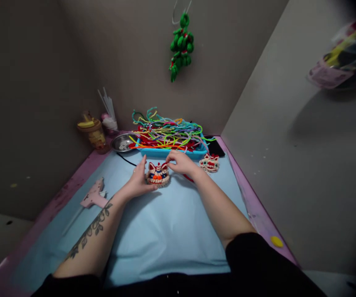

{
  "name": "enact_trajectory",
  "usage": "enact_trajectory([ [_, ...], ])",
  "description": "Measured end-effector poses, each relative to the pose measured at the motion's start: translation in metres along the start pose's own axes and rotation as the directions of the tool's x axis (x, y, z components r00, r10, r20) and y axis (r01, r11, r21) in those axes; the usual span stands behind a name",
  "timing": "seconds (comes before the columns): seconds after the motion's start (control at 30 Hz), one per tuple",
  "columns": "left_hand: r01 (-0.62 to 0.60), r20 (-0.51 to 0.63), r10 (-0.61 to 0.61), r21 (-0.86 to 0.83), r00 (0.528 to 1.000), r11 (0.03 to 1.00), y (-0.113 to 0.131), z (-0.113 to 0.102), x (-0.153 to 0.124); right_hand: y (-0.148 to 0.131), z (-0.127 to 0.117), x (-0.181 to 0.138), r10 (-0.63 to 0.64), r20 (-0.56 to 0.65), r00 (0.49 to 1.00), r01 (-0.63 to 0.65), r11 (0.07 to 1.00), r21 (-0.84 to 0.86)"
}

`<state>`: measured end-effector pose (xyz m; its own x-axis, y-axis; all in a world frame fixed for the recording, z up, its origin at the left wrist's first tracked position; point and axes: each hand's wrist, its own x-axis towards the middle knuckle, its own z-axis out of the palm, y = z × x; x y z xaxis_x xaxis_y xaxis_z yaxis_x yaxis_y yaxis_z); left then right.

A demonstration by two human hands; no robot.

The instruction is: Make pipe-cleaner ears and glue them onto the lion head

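Note:
A small braided-cord lion head (158, 176) in cream, red, blue and orange sits upright on the blue cloth in front of me. My left hand (139, 181) grips its left side, fingers up along the edge and thumb below. At the upper right ear, the fingertips of my right hand (179, 162) are pinched together; what lies between them is too small to make out. A piece of red cord (188, 178) shows below my right wrist. Another cream and red lion head (209, 163) lies to the right of that hand.
Behind my hands stands a blue tray (172, 153) heaped with colourful cords (172, 134). Left of it are a metal bowl (124, 143) and a lidded cup (94, 134). A pink glue gun (95, 196) lies left of my forearm. A dark phone-like slab (216, 147) lies back right.

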<state>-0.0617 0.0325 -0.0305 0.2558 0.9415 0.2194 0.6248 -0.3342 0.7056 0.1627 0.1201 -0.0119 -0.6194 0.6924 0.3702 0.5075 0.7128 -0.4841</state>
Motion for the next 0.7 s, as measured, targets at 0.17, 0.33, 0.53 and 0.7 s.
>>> enact_trajectory([
  [0.17,-0.089,-0.002,0.103,0.481,0.995,0.872,0.054,-0.012,0.005,0.003,0.002,0.0,0.001,-0.014,1.0,-0.001,1.0,-0.014],
  [0.33,-0.093,0.053,0.078,0.665,0.996,0.741,0.077,-0.001,0.024,0.003,0.002,0.0,0.007,-0.044,0.999,-0.008,1.0,-0.028],
  [0.53,-0.104,0.105,0.043,0.695,0.994,0.712,0.073,0.003,0.04,0.004,0.003,0.001,-0.008,-0.032,0.999,0.007,1.0,-0.019],
  [0.7,-0.116,0.136,0.029,0.693,0.99,0.711,0.07,0.004,0.045,0.005,0.004,0.001,-0.001,-0.024,1.0,0.001,1.0,-0.022],
])
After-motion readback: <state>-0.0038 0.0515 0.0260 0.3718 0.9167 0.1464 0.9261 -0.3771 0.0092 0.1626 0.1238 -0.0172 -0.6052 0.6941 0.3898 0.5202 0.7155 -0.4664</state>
